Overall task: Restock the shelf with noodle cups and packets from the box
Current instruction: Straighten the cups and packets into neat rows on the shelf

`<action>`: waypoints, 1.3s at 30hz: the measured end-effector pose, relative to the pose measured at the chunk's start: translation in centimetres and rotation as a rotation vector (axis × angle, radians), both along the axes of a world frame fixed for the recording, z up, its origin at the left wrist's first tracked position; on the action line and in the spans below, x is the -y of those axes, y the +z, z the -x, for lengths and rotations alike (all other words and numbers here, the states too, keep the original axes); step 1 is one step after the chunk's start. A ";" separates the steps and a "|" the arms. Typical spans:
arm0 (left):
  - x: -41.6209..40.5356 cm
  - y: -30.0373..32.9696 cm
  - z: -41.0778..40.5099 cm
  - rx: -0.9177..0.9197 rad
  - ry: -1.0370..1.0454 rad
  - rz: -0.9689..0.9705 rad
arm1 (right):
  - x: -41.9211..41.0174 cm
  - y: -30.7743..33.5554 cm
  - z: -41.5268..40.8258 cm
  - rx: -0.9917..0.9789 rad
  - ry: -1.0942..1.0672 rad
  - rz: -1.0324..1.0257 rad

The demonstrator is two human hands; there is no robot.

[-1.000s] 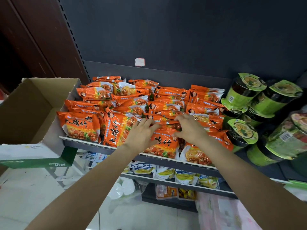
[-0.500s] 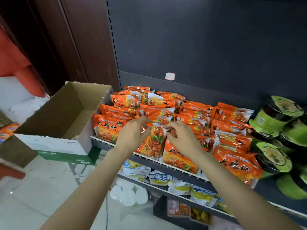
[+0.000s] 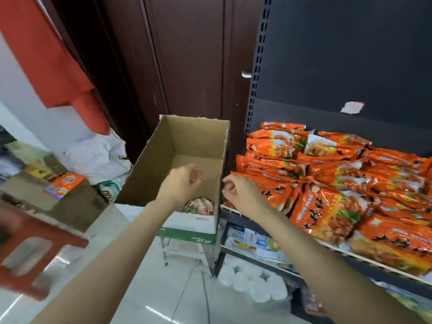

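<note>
An open cardboard box (image 3: 149,169) stands left of the shelf (image 3: 236,216). One noodle cup (image 3: 199,206) with a picture lid lies in its near corner. My left hand (image 3: 181,183) hovers over the box interior, fingers loosely curled, holding nothing. My right hand (image 3: 240,191) is at the box's right wall beside the shelf's left end, fingers curled and empty. Orange noodle packets (image 3: 327,183) fill the shelf in several rows.
A red plastic stool (image 3: 28,251) sits blurred at lower left. Cartons with an orange packet (image 3: 64,184) on top stand behind it. Dark wooden doors rise behind the box. White cups (image 3: 252,284) lie on the floor under the shelf; lower shelves hold other packets.
Both hands left the orange packets and moved left, toward the box. The view swung left, so the green cups at the right went out of sight.
</note>
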State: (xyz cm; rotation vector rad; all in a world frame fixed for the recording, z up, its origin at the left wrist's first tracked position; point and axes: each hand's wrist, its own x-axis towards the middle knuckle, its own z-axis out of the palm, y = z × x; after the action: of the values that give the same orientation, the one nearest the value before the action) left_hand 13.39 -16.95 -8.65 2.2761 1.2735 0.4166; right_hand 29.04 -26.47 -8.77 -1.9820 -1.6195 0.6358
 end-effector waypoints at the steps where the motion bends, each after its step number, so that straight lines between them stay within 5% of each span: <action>1: -1.2 -0.8 0.8 -0.033 -0.016 0.043 | -0.9 -0.7 0.9 0.007 -0.011 0.038; 11: -8.0 -9.2 1.0 -0.258 -0.141 0.484 | -4.2 -4.1 3.3 0.037 -0.191 0.169; 18: -9.2 -12.2 0.1 -0.431 -0.298 0.546 | -4.9 -4.3 3.6 0.006 -0.152 0.185; 24: -9.7 -12.4 0.2 -0.356 -0.227 0.609 | -5.0 -4.0 3.8 -0.025 -0.170 0.178; 39: -10.0 -4.6 3.8 0.093 0.034 0.335 | -5.7 -3.8 3.9 -0.106 -0.186 0.239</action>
State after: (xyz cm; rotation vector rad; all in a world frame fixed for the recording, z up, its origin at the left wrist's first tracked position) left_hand 9.55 -6.91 -13.22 1.9358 1.2334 0.2918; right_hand 25.10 -20.76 -12.54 -2.1958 -1.3294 0.8781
